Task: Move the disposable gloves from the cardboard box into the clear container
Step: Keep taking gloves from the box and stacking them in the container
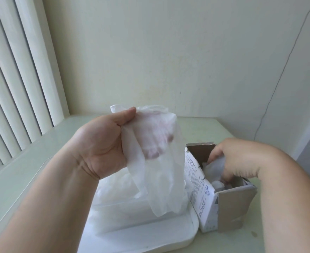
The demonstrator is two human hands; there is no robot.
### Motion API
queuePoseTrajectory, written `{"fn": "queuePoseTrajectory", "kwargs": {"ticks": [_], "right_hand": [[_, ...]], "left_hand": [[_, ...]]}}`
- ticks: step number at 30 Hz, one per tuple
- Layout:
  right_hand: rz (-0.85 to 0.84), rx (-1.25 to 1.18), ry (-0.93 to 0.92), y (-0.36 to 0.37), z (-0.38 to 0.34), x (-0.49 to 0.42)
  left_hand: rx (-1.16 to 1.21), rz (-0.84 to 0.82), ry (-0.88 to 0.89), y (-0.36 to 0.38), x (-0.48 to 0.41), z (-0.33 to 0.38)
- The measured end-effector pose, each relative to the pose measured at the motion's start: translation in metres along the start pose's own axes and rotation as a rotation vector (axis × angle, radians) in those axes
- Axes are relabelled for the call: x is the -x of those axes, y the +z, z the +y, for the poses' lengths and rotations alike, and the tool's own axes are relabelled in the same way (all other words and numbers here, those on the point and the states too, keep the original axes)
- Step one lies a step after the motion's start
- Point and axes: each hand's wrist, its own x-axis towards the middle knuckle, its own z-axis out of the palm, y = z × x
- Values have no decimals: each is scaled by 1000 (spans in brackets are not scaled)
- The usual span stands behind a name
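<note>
Holding centre frame: left hand (103, 143), closed around a bunch of thin translucent white disposable gloves (156, 161), thumb pressed over the top of the bunch. Glove fingers hang loose below the fist, their tips reaching down in front of the container.

Clear plastic rectangular container (125, 214), lower centre, directly beneath the hanging gloves. More translucent gloves are heaped inside it and rise above its rim. It stands on a white rounded-corner plastic lid or tray (168, 236), whose right edge lies just beside the box.

Opened cardboard box, white printed sides with brown inner flaps (203, 198), right of centre, top torn open, near flap folded outward toward the lower right. Remaining gloves (215, 166) show inside.

Right hand (229, 157), right of centre, reaching down into the box opening, fingers curled on a wad of glove material; how firmly it grips cannot be told, since the fingertips are hidden.

Pale green surface (32, 170), carrying all items. Bare stretch at left and behind the box at upper right; back edge meets a cream wall (168, 52). White vertical blinds (13, 79) line the left edge.
</note>
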Motion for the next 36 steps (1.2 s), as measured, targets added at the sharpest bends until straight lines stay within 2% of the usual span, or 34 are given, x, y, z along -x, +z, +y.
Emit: {"fn": "queuePoseTrajectory", "kwargs": {"ticks": [4, 7, 8, 11, 14, 18, 21, 25, 28, 30, 33, 36], "right_hand": [[233, -236, -18, -4, 7, -7], [515, -578, -127, -13, 4, 0], [561, -709, -191, -16, 1, 5], [495, -1116, -418, -22, -14, 22], [417, -1377, -419, -25, -25, 30], [197, -1575, -495, -19, -41, 31], [196, -1648, -467, -16, -49, 29], [231, -1713, -526, -15, -55, 28], [330, -1657, -521, -14, -55, 26], [334, -1633, -520, -14, -53, 24], [281, -1599, -545, -15, -51, 24], [262, -1541, -501, -16, -46, 25]], "left_hand": [[18, 56, 7, 3, -1, -1], [33, 120, 26, 2, -5, -3], [38, 142, 29, 1, -7, -4], [35, 201, 23, -4, -13, -7], [7, 233, 12, -5, -18, -12], [-64, 147, -46, 4, -20, -23], [-81, 75, -96, 11, -20, -30], [-103, -9, -109, 11, -21, -33], [-60, -75, -110, 12, -20, -30], [-22, -105, -113, 13, -17, -24], [-77, -60, -12, 16, -11, -19], [-84, 110, 150, 17, -10, -18]]}}
